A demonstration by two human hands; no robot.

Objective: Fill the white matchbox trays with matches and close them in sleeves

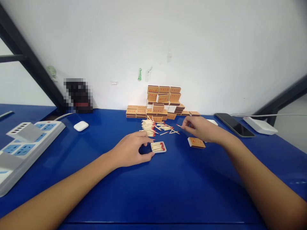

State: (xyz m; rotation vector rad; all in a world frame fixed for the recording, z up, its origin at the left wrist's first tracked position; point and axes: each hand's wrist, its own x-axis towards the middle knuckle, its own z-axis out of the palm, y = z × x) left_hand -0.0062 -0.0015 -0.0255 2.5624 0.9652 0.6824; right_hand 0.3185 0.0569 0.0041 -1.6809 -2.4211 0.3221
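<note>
My left hand (133, 147) grips the left end of a small white matchbox tray (158, 152) between thumb and fingers. Red-tipped matches (157, 146) lie side by side in the tray, heads to the right. Out to the right, my right hand (198, 127) pinches a single match (178, 125), its red head pointing left. Loose matches (148, 127) are heaped behind the tray, with a smaller scattered group (165, 126) to their right. Below my right hand rests an orange matchbox sleeve (196, 142); its inside is not visible.
Stacked matchboxes (158, 108) stand against the white wall. A white power strip (31, 150) with plugged-in adapters and a white earbud case (81, 126) are on the left. To the right lie a dark phone (233, 124) and a white device (260, 125) with a cable.
</note>
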